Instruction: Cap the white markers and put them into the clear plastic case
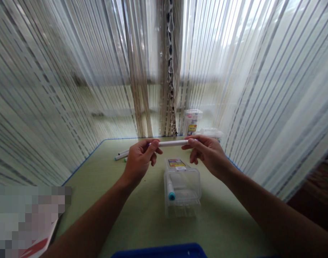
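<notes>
A white marker (173, 143) is held level above the table, one end in each hand. My left hand (142, 154) pinches its left end, where a bit of purple shows. At the other end, my right hand (207, 148) grips it between thumb and fingers, and purple shows there too. Below the hands a clear plastic case (182, 186) lies on its side with its open end towards me. Inside it is a marker with a turquoise end (171, 195). Several more markers (122, 155) lie behind my left hand, partly hidden by it.
A green table (94, 179) with a blue edge stands against striped string curtains (99, 64). At the back are an upright clear container (193, 122) and another clear plastic piece (210, 133). A blue object (158, 251) lies at the near edge, and a pixelated item (32, 222) at the left.
</notes>
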{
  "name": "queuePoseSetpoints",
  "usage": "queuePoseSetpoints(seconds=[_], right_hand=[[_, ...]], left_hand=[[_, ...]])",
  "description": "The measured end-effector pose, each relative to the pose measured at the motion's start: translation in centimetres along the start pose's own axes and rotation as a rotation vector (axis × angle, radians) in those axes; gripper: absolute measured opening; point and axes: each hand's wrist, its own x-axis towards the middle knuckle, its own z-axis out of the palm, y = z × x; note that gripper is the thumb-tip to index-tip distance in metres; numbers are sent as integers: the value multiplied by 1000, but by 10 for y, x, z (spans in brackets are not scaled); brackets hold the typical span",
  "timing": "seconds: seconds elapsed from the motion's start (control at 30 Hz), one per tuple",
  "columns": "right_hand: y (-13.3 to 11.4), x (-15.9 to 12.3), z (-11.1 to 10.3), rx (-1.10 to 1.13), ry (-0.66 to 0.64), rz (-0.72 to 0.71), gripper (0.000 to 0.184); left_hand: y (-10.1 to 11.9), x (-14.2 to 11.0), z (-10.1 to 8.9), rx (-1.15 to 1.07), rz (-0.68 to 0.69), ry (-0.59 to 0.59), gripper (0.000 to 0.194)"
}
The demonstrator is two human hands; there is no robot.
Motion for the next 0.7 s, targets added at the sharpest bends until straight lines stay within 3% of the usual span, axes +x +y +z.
queuePoseSetpoints(seconds=[0.7], right_hand=[[-4,1,0,128,1,61,27]], left_hand=[[-2,1,-1,-77,-36,-7,34]])
